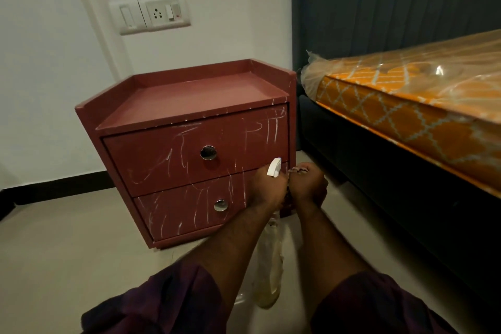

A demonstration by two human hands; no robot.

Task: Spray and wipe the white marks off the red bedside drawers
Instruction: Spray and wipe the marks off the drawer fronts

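White-nozzled spray bottle (274,167) is gripped in my left hand (267,188); my right hand (310,184), pressed beside it, clutches a dark cloth (288,198). Just beyond both hands stand the red bedside drawers (151,160), scrawled with white marks (276,129).

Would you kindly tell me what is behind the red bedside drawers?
A white wall with a switch-and-socket plate above and black skirting at lower left. The red bedside drawers hide whatever lies directly behind them.
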